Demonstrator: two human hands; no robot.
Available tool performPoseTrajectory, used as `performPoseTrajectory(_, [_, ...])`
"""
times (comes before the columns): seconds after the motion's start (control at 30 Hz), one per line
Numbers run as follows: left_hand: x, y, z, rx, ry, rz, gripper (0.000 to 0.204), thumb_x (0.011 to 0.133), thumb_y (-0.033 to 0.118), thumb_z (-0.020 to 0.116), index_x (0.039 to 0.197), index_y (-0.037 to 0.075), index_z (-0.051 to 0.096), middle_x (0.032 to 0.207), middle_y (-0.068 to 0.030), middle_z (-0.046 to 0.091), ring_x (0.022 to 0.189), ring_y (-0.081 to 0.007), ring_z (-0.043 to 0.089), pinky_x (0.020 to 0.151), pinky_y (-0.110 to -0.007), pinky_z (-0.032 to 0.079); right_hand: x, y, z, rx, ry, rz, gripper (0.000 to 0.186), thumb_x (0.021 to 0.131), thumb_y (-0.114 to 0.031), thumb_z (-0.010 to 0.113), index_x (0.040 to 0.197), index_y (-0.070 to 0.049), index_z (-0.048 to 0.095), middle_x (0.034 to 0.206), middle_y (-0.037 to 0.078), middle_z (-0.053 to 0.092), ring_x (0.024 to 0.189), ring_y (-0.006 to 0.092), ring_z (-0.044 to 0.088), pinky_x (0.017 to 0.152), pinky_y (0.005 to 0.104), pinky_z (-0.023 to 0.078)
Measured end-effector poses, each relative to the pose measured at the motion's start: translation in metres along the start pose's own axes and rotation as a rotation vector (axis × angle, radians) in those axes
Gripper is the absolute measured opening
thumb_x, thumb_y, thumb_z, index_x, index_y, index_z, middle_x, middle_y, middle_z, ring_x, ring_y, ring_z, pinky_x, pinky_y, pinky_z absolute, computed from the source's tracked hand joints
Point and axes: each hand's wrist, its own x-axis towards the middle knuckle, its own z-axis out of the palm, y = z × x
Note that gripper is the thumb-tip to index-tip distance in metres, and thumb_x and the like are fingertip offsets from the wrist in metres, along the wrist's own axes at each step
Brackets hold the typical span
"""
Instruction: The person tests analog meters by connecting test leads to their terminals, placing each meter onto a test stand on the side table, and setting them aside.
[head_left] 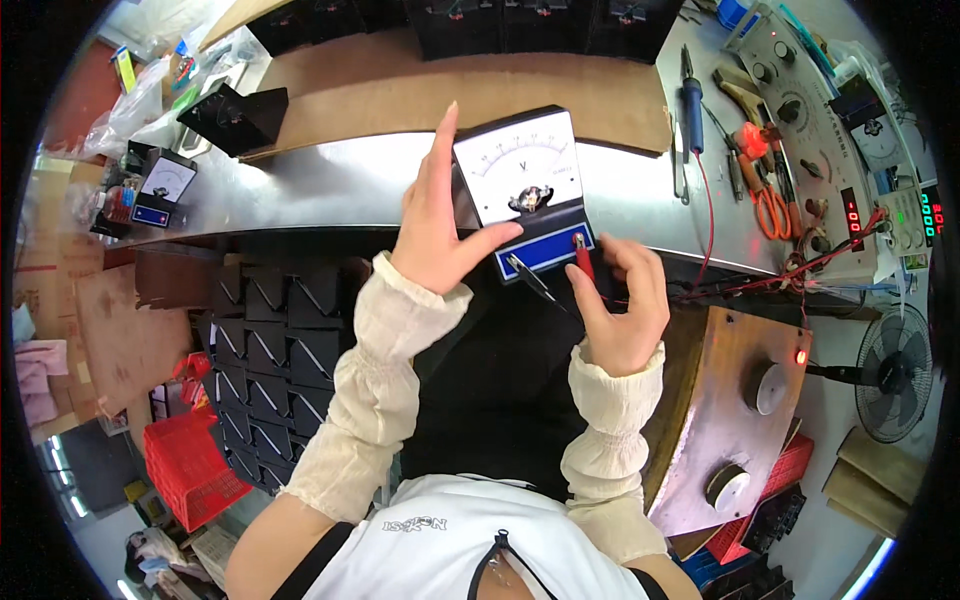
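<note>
A black voltmeter with a white dial and blue terminal strip sits at the bench's front edge, held by my left hand, whose fingers lie along its left side and thumb across its lower front. A black clip lead is attached to the left terminal. On the right terminal is a red clip, pinched by my right hand just below the meter's lower right corner.
A cardboard sheet bearing black units spans the back. A second meter stands left; soldering iron, orange scissors and power supply are right. Black cases, red crates and a metal-topped box flank me below.
</note>
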Motion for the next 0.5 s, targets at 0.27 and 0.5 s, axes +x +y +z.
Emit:
performPoseTrajectory(0.27, [0.032, 0.001, -0.001, -0.06, -0.077, 0.001, 0.119, 0.069, 0.013, 0.086, 0.16, 0.011, 0.01, 0.139, -0.022, 0.054, 0.133, -0.0346, 0.051, 0.113, -0.042, 0.036, -0.019, -0.005, 0.009, 0.367, 0.045, 0.32, 0.022, 0.086, -0.004, 0.076, 0.104, 0.003, 0.065, 0.092, 0.011, 0.072, 0.079, 0.0141, 0.07, 0.073, 0.0272, 0.056])
performPoseTrajectory(0.5, [0.035, 0.002, -0.002, -0.089, -0.143, -0.014, 0.118, 0.07, 0.013, 0.086, 0.16, 0.016, 0.009, 0.139, -0.0202, 0.054, 0.133, -0.0336, 0.049, 0.114, -0.043, 0.033, -0.023, -0.009, 0.008, 0.376, 0.031, 0.349, 0.021, 0.088, -0.005, 0.075, 0.104, 0.002, 0.065, 0.092, 0.011, 0.073, 0.077, 0.0129, 0.069, 0.071, 0.0261, 0.055])
